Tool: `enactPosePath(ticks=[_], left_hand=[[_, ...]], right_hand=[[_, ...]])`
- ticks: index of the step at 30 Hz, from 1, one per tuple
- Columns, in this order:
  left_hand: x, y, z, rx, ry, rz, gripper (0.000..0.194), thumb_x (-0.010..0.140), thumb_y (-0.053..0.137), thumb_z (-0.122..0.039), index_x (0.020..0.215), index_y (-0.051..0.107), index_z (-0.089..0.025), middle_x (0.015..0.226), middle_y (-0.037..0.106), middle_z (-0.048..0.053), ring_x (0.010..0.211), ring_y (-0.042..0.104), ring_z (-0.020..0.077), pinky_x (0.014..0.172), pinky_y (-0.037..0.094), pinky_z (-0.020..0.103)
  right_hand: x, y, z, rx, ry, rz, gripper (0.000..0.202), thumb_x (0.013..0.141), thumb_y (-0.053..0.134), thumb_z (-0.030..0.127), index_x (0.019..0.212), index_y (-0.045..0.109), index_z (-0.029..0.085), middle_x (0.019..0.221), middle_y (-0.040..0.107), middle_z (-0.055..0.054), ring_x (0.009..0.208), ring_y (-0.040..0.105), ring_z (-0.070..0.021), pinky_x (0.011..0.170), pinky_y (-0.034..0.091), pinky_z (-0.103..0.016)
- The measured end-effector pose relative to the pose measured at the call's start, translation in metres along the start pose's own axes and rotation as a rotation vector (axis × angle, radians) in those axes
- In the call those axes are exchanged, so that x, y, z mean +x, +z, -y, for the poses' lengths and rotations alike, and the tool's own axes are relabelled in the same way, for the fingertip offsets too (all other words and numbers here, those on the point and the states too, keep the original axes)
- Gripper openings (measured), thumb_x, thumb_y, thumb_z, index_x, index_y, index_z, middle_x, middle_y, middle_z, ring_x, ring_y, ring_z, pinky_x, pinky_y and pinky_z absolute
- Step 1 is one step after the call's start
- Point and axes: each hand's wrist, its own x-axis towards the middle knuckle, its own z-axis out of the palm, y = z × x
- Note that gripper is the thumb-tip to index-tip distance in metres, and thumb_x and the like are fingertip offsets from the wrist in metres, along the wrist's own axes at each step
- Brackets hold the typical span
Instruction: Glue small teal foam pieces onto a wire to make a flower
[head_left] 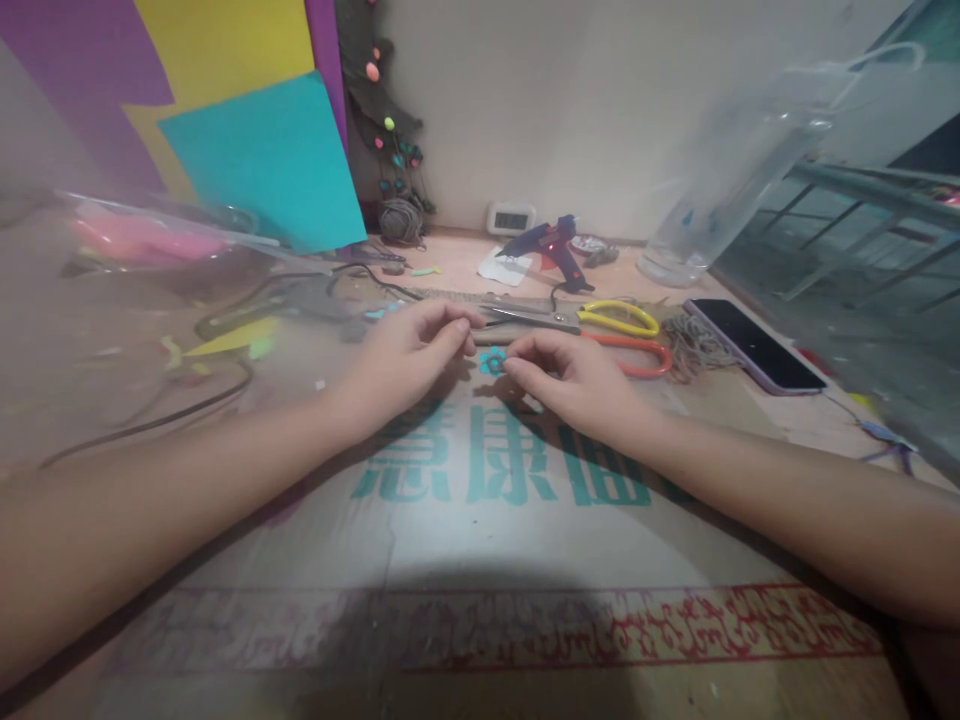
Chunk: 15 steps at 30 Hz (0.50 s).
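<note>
A small turquoise flower (pixel 493 361) with a darker ring at its middle sits at the thumb and fingertips of my right hand (pixel 566 378), which is closed in a pinch on its edge. My left hand (pixel 416 352) is just left of the flower, apart from it. Its thumb and index finger are pressed together, and anything between them is too small to make out. Directly beyond the hands lie scissors (pixel 559 319) with one yellow and one orange handle loop, blades pointing left. Under both hands is cardboard (pixel 465 545) with green printed characters.
A dark glue gun (pixel 551 245) with a red light stands by the wall near a small white digital clock (pixel 511 217). To the right are grey string (pixel 701 345), a phone (pixel 754 345) and a clear bottle (pixel 720 190). Coloured paper sheets (pixel 262 165) and a plastic bag (pixel 150 235) are left.
</note>
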Motion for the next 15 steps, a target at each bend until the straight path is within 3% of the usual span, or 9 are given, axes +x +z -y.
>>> enactPosePath(ticks=[5, 10, 15], left_hand=[[-0.0005, -0.0018, -0.0082, 0.032, -0.065, 0.004, 0.024, 0.090, 0.055, -0.031, 0.099, 0.072, -0.017, 0.080, 0.072, 0.001, 0.066, 0.064, 0.0142, 0.064, 0.049, 0.025], [0.0015, -0.0029, -0.0049, 0.083, -0.021, -0.017, 0.022, 0.085, 0.065, -0.037, 0.089, 0.071, -0.017, 0.086, 0.074, 0.003, 0.075, 0.065, 0.0157, 0.071, 0.049, 0.026], [0.0027, -0.0033, -0.0034, 0.095, 0.002, -0.009, 0.021, 0.086, 0.063, -0.036, 0.089, 0.068, -0.016, 0.087, 0.073, 0.003, 0.078, 0.065, 0.0169, 0.074, 0.048, 0.028]], right_hand=[[0.0001, 0.0000, -0.0006, -0.006, 0.003, -0.005, 0.016, 0.089, 0.058, 0.031, 0.085, 0.062, 0.016, 0.071, 0.066, -0.001, 0.062, 0.060, -0.0128, 0.057, 0.045, -0.026], [0.0006, -0.0006, -0.0014, -0.049, -0.017, -0.004, 0.016, 0.089, 0.057, 0.030, 0.084, 0.064, 0.016, 0.071, 0.066, -0.001, 0.063, 0.060, -0.0130, 0.057, 0.045, -0.026], [0.0007, -0.0005, -0.0018, -0.084, -0.031, -0.003, 0.017, 0.090, 0.057, 0.030, 0.085, 0.064, 0.016, 0.071, 0.066, -0.001, 0.062, 0.059, -0.0126, 0.057, 0.044, -0.026]])
